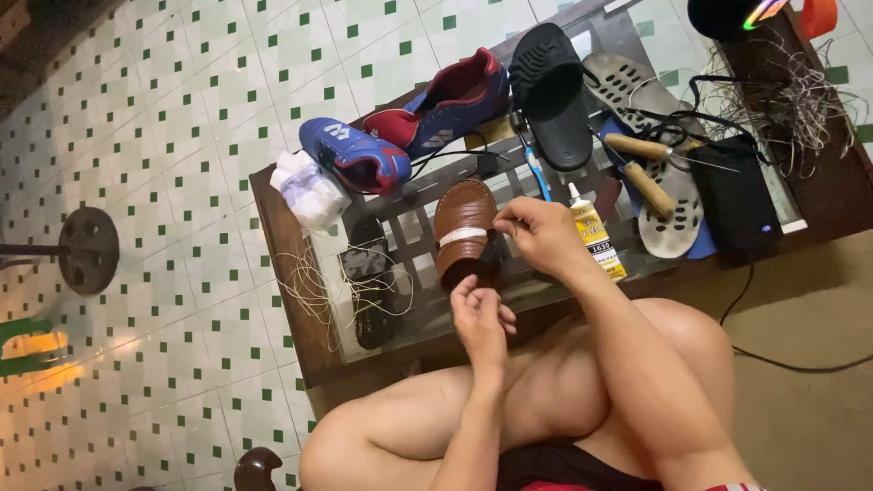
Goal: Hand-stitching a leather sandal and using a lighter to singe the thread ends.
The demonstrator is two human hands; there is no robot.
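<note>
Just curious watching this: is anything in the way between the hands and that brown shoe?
Nothing visible. Both hands are at the brown shoe: the right hand at its side, the left hand at its near end.

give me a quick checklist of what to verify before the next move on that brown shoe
1. Brown shoe supported: ok, it rests on the glass table with both hands on it.
2. Right hand grip: ok, fingers pinch at the shoe's opening.
3. Left hand grip: ok, it holds the shoe's near end.
4. Glue tube within reach: ok, lying just right of the shoe.
5. Wooden-handled awls within reach: ok, lying on the grey sole.
6. Thread or needle in the fingers: cannot tell, too small.
</note>
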